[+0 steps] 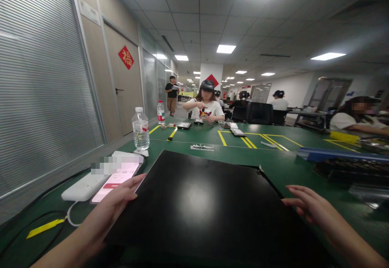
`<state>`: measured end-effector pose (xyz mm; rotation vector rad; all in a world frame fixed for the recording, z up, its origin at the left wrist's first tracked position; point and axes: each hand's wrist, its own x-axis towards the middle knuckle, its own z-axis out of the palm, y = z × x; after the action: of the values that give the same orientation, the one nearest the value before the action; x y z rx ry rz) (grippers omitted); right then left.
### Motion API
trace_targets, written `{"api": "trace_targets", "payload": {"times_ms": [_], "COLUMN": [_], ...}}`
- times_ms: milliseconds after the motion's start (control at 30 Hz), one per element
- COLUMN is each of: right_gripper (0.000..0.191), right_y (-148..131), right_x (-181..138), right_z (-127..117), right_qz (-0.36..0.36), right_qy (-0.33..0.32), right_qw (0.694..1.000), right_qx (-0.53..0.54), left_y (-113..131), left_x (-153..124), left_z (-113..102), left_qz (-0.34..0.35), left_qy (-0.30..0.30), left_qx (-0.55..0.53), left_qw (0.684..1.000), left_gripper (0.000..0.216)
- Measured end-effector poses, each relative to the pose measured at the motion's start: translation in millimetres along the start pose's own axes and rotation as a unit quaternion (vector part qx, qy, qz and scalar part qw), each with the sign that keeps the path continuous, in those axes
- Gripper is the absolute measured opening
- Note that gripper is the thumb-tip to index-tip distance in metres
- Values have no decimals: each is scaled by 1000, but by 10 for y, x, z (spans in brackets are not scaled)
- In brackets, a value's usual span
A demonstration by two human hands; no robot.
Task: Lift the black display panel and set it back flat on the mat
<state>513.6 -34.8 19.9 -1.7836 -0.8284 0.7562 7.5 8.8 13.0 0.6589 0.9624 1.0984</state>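
Matte black and smooth, a large flat rectangular panel lies in front of us on a green counter marked with yellow tape, a soft pale glare at its middle. Our left hand rests along its left edge, thumb and fingertips against it, though we cannot tell how firmly it grips. Our right hand is loosely spread beside the right edge with nothing in its grasp; whether a fingertip touches the panel is unclear. We judge the panel to be in place between our hands but its handling unfinished, since a thin dark strip shows past its far right corner. What else remains, we cannot tell. To our left sit a glossy phone with a pink screen, a rounded white plastic block and a ribbed clear plastic bottle with a white cap.
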Motion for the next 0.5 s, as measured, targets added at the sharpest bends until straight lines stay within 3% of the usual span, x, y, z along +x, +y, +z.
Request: {"api": "trace_targets", "payload": {"times_ms": [333, 500], "right_gripper": [49, 51], "right_y": [41, 51], "right_x": [46, 56], "right_z": [-43, -44], "right_qz": [-28, -33], "right_qy": [-9, 2], "right_qw": [999, 999], "right_qx": [-38, -39], "left_y": [-15, -14], "left_x": [-32, 18], "left_z": [14, 3], "left_qz": [22, -9], "left_qy": [-5, 3], "left_qx": [-8, 20], "left_qw": [1000, 1000], "left_gripper": [105, 130]}}
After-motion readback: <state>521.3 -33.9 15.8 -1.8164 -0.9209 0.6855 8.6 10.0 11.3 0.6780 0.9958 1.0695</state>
